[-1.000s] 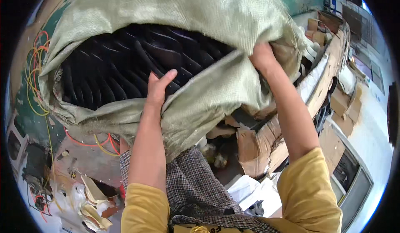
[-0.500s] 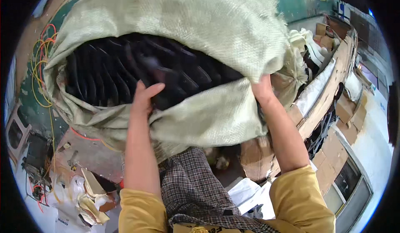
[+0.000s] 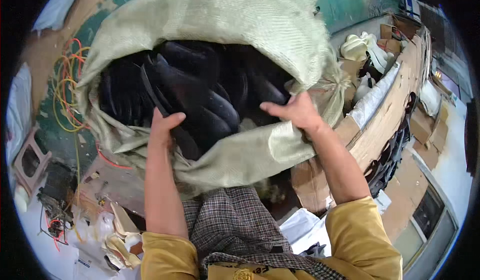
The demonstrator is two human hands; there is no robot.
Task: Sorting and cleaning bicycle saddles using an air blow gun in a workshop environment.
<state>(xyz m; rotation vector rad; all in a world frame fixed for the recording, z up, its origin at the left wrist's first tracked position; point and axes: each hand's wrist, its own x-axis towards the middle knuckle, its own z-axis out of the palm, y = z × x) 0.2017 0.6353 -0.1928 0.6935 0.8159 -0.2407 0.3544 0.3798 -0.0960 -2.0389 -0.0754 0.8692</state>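
A large pale green woven sack [image 3: 240,15] lies before me with its mouth gaping. Dark, glossy, curved pieces [image 3: 195,90] that look like shoe soles fill it, stacked closely at the left and looser in the middle. My left hand [image 3: 165,130] is at the near left of the opening, closed around a long black sole [image 3: 149,87], its thumb pointing right. At the right end of the mouth, my right hand [image 3: 300,114] grips the sack's edge, thumb stretched inward over the black pieces. Some fingers of both hands are hidden.
Orange and yellow cords [image 3: 67,90] lie coiled on the green floor at left. Cream-coloured moulded pieces [image 3: 367,47] sit behind a cardboard wall [image 3: 385,100] at right. Scraps [image 3: 120,235] lie at lower left, near a pinkish plastic frame [image 3: 31,160]. White sheets [image 3: 305,230] lie beside my lap.
The sack's mouth has widened toward me, and the black pieces have shifted into a looser heap. My right hand has moved slightly left and its thumb now shows inside the opening.
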